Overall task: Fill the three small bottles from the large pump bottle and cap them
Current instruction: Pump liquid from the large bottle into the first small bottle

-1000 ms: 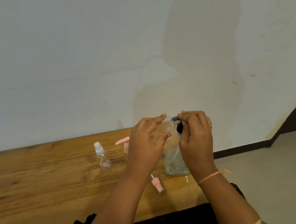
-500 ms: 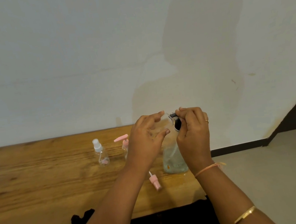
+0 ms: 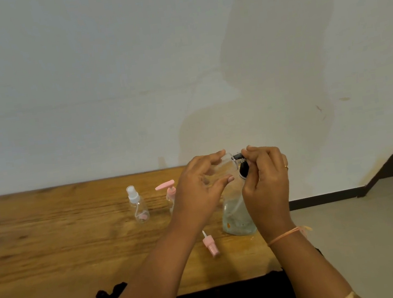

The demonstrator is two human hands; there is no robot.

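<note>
A wooden tabletop [image 3: 54, 255] carries a large pump bottle [image 3: 237, 218] at its right end. The right hand [image 3: 266, 184] presses its grip on the black pump head [image 3: 243, 170]; the left hand [image 3: 201, 193] pinches a clear small bottle [image 3: 225, 167] at the spout. Left stand a pink-pump bottle [image 3: 170, 194] and a spray bottle [image 3: 138, 206]; a loose pink cap [image 3: 210, 245] lies nearer.

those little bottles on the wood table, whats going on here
A person is filling one. The left hand holds a small clear bottle tilted at the black pump head of the large bottle, which the right hand is working. A white-capped spray bottle and a pink-pump bottle stand to the left. A loose pink cap lies on the table.
</note>
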